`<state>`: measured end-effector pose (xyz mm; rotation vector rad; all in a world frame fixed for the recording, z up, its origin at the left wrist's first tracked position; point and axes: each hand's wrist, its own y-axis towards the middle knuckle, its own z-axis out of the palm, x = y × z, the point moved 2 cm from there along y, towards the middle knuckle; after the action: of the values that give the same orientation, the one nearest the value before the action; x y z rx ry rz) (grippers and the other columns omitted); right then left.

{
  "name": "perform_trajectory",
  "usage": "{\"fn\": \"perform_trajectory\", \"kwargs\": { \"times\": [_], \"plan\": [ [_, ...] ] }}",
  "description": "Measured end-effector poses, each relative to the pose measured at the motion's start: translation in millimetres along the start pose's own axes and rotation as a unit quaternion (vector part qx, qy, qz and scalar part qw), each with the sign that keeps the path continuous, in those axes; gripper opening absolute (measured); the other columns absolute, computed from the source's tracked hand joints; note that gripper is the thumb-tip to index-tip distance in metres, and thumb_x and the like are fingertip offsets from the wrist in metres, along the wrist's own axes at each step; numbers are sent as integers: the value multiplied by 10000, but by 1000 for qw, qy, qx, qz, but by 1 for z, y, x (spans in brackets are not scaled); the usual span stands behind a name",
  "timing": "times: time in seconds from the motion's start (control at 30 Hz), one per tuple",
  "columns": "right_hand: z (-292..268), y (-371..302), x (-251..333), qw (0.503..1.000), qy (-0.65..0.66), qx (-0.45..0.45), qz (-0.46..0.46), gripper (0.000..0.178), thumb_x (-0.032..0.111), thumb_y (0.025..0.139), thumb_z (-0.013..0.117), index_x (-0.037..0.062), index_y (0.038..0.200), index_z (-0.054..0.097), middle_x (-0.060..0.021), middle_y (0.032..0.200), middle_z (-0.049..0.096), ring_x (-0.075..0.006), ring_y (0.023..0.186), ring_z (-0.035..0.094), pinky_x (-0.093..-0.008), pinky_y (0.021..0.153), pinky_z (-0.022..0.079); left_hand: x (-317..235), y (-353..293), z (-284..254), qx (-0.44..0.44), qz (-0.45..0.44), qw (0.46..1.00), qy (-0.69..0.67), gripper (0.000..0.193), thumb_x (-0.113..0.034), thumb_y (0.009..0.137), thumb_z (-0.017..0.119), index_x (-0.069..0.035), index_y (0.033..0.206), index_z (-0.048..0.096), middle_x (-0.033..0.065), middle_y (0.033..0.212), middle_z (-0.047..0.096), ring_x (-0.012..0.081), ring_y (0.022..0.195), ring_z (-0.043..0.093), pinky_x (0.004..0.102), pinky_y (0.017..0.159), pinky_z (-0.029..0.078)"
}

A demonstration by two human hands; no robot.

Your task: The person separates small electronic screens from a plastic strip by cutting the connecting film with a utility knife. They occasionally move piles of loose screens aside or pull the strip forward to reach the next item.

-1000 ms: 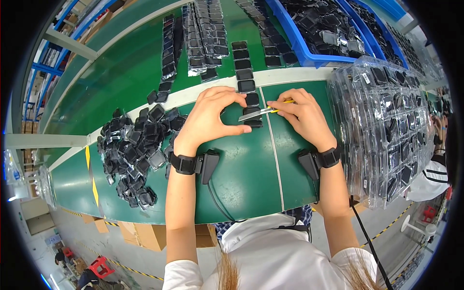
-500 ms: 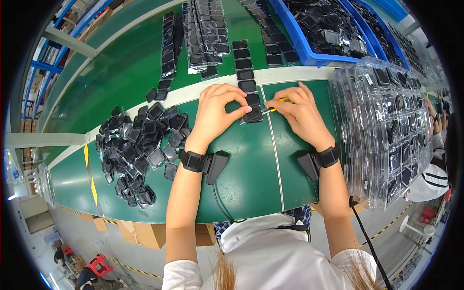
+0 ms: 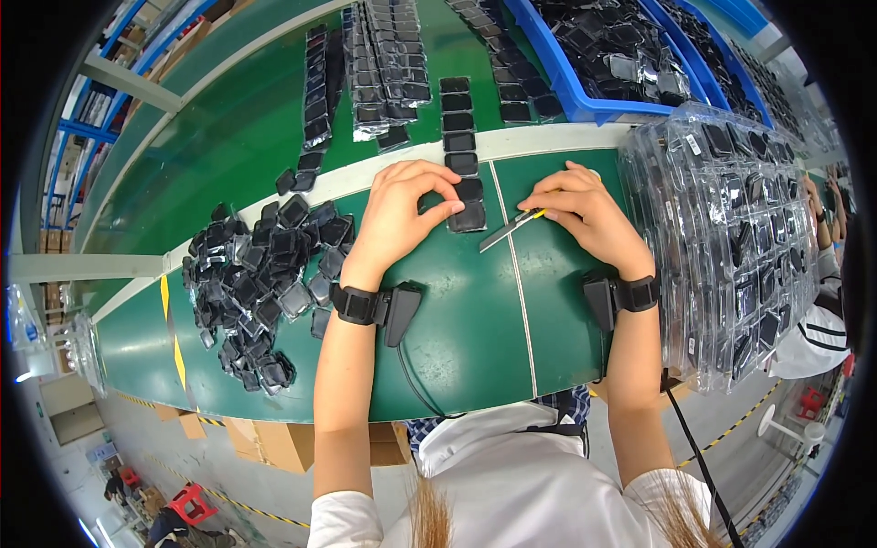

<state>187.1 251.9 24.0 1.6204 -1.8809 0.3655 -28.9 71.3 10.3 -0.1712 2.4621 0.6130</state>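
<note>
A long strip of clear plastic pouches (image 3: 461, 142), each with a black square piece inside, runs from the far green surface over a white rail to the near green table. My left hand (image 3: 402, 205) pinches the left edge of its near end between thumb and index finger. In my right hand (image 3: 577, 205) is a utility knife (image 3: 508, 233) with a yellow part near the fingers. Its long grey blade points down and left, beside the strip and apart from it. Both wrists wear black straps with small black boxes.
A heap of bagged black pieces (image 3: 265, 265) lies on the left. Stacked clear plastic trays (image 3: 722, 256) stand at right. Beyond the white rail (image 3: 530, 142) are more pouch strips (image 3: 388, 68) and a full blue bin (image 3: 575, 100). A black cable (image 3: 409, 374) hangs from my left wrist.
My right hand has drawn the knife right and away from the strip, so the blade now shows at length. My left hand has shifted slightly left, still at the strip's near end.
</note>
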Motion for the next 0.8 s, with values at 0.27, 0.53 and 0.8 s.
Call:
{"fn": "perform_trajectory", "kwargs": {
  "times": [0.27, 0.53, 0.8],
  "plan": [
    [3, 2, -3, 993, -35, -111, 19, 391, -59, 841, 717, 82, 1203, 756, -86, 1118, 686, -292, 1063, 618, -398, 969, 494, 1, -3, -40, 39, -72, 996, 40, 295, -112, 786, 825, -65, 1043, 688, 82, 1235, 718, 317, 1230, 618, 430, 1098, 450],
    [17, 7, 3, 996, -30, -83, 24, 385, -30, 855, 726, 103, 1215, 761, -68, 1143, 686, -280, 1078, 614, -396, 979, 481, -19, 0, -17, 111, -40, 992, 34, 865, -244, 602, 956, -154, 1398, 631, 83, 1432, 640, 332, 1434, 496, 517, 1262, 277],
    [27, 8, 10, 994, -74, -83, 3, 326, 16, 873, 727, 153, 1165, 777, -21, 1124, 667, -257, 1115, 593, -408, 1036, 413, -23, 2, -17, 95, -20, 995, 3, 416, -279, 738, 909, -114, 1085, 750, 23, 1209, 752, 272, 1321, 593, 489, 1216, 346]
  ]
}}
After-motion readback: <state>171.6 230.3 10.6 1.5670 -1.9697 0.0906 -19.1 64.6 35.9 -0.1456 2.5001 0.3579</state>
